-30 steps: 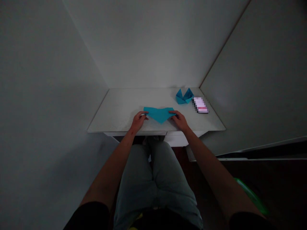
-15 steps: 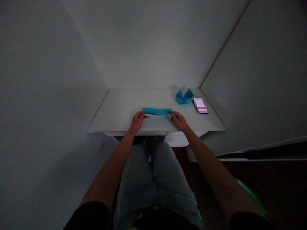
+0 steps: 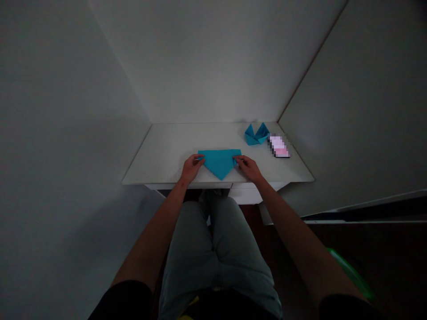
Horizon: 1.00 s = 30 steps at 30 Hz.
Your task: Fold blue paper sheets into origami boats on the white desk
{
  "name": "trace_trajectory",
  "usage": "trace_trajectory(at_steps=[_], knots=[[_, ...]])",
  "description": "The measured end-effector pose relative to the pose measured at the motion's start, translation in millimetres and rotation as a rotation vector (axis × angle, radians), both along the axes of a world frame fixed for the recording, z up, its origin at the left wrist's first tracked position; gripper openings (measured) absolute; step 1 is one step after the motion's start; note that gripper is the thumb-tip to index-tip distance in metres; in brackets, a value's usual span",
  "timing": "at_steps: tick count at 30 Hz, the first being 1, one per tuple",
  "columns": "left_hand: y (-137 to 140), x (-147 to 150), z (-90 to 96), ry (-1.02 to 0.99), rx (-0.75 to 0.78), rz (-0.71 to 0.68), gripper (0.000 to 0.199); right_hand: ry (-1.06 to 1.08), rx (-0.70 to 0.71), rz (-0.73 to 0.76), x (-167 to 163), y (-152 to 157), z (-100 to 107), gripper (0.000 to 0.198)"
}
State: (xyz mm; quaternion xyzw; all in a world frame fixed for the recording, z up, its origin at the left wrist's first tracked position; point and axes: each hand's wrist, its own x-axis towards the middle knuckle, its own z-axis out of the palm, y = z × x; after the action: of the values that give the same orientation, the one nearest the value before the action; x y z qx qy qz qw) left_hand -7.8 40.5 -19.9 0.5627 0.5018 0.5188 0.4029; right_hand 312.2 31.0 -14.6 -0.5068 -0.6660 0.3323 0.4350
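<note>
A sheet of blue folded paper (image 3: 219,162) lies near the front of the white desk, its straight edge toward the wall and its point toward me. My left hand (image 3: 192,167) pinches the left corner between thumb and fingers. At the opposite corner, my right hand (image 3: 247,167) is closed on the paper, where a small part looks folded or bent. Fingertips of both hands cover parts of the side edges.
A blue folded-paper boat (image 3: 256,135) stands at the back right of the desk (image 3: 167,142). Beside it lies a phone (image 3: 279,146) with a blurred screen. Walls enclose the desk at the back and sides. A green-edged object (image 3: 350,273) is on the floor at right.
The blue paper was a narrow strip seen nearly edge-on; now its broad pointed face shows, with the point toward me. Both hands have stayed in nearly the same places.
</note>
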Motion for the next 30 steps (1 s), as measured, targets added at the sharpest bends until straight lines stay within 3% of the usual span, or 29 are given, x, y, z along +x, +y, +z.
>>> trace_trajectory(at_steps=[6,12,16,23,30], knots=[[1.1,1.6,-1.8,-0.103,0.005,-0.015,0.057,0.051,0.002,-0.002,-1.0,0.1,-1.8,0.046],[1.4,2.5,-2.3,-0.128,-0.027,0.024,0.078,0.228,-0.042,-0.014,-4.2,-0.1,-1.6,0.074],[1.8,3.3,-1.9,-0.114,-0.050,0.014,0.059,0.235,-0.079,-0.029,-2.9,1.6,-2.5,0.079],[0.0,0.6,-0.8,-0.062,-0.030,-0.045,0.036,0.146,-0.044,-0.002,1.2,0.6,0.8,0.045],[-2.6,-1.2,7.7,0.016,0.023,-0.081,0.022,0.154,-0.010,0.005,4.9,0.2,5.5,0.035]])
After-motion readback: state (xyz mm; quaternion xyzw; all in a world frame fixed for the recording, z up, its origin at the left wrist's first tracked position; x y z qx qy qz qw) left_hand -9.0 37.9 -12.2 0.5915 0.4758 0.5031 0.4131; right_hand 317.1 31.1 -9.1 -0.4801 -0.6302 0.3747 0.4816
